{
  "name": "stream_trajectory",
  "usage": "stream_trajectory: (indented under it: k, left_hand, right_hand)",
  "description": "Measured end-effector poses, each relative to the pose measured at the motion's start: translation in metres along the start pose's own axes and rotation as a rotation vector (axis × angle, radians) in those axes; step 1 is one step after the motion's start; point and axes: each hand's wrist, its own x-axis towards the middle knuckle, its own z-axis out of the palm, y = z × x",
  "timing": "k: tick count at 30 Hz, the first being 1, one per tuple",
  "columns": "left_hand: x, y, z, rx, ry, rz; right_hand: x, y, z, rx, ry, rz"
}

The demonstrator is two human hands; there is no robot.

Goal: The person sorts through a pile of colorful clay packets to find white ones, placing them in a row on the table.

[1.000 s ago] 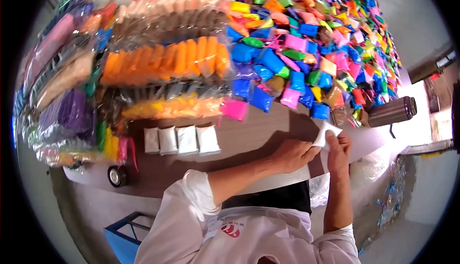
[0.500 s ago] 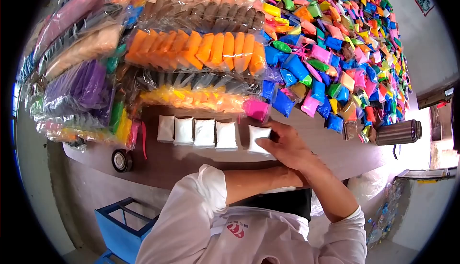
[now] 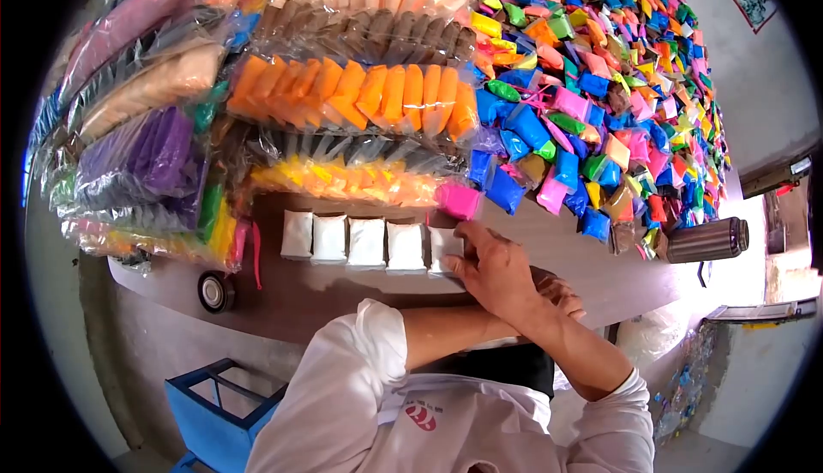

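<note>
Several small white packets stand side by side in a row on the brown table, such as this white packet (image 3: 366,243) in the middle. My right hand (image 3: 495,269) grips the rightmost white packet (image 3: 441,250) between thumb and fingers, close against its neighbour. Crossed beneath the right forearm, my left hand (image 3: 563,296) shows only in part. Its fingers are curled, and whatever they may hold is hidden. A pink packet (image 3: 459,202) lies just behind the right hand.
Clear bags of orange packets (image 3: 351,91) and yellow packets (image 3: 351,181) lie behind the row. A heap of loose coloured packets (image 3: 591,87) covers the right back. A tape roll (image 3: 216,291) lies left, a metal flask (image 3: 707,241) right. A blue stool (image 3: 225,413) stands below.
My right hand has moved left with the rightmost white packet, closing the gap to the row. My left hand's curled fingers have come into view beyond the right forearm.
</note>
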Motion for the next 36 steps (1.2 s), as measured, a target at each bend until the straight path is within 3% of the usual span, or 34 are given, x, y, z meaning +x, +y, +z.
stream_trajectory:
  k: [2, 10, 14, 16, 18, 20, 21, 23, 24, 26, 28, 30, 31, 36]
  left_hand:
    - [0.004, -0.001, -0.007, -0.014, -0.032, 0.013]
    - [0.009, -0.001, -0.012, -0.157, -0.102, -0.030]
    - [0.013, 0.007, -0.009, -0.073, 0.068, -0.033]
    - [0.024, 0.009, -0.025, -0.057, -0.079, -0.048]
    - [0.011, 0.003, -0.013, -0.062, -0.040, -0.029]
    - [-0.005, -0.014, -0.010, -0.065, -0.372, 0.017]
    - [0.017, -0.007, -0.027, -0.071, -0.377, 0.031]
    - [0.078, 0.021, -0.072, -0.243, -0.731, -0.502]
    - [0.073, 0.019, -0.065, -0.244, -0.738, -0.492]
    - [0.056, 0.014, -0.049, -0.105, -0.634, -0.346]
    - [0.068, 0.017, -0.054, -0.136, -0.704, -0.373]
    - [0.076, 0.012, -0.058, -0.226, -0.798, -0.355]
    - [0.074, 0.015, -0.057, -0.268, -0.660, -0.361]
    - [0.082, 0.025, -0.060, -0.191, -0.676, -0.351]
  right_hand:
    - [0.000, 0.007, 0.009, -0.068, -0.026, -0.124]
    - [0.006, 0.005, 0.015, -0.080, 0.019, -0.170]
    - [0.010, 0.008, 0.013, -0.093, -0.023, -0.136]
    - [0.006, 0.005, 0.016, -0.094, 0.025, -0.163]
    - [0.008, 0.008, 0.008, -0.096, 0.069, -0.190]
    - [0.012, 0.011, -0.002, 0.001, -0.023, -0.149]
    - [0.018, 0.019, -0.008, 0.064, 0.024, -0.213]
    - [0.029, 0.011, -0.043, 0.042, 0.059, -0.135]
    - [0.035, 0.009, -0.060, 0.024, 0.078, -0.058]
    - [0.054, 0.035, -0.071, -0.011, 0.200, -0.149]
    - [0.071, 0.049, -0.095, -0.067, 0.250, -0.151]
    - [0.091, 0.066, -0.106, -0.072, 0.460, -0.201]
    - [0.102, 0.074, -0.115, -0.105, 0.507, -0.205]
    - [0.160, 0.138, -0.154, -0.323, 0.760, -0.209]
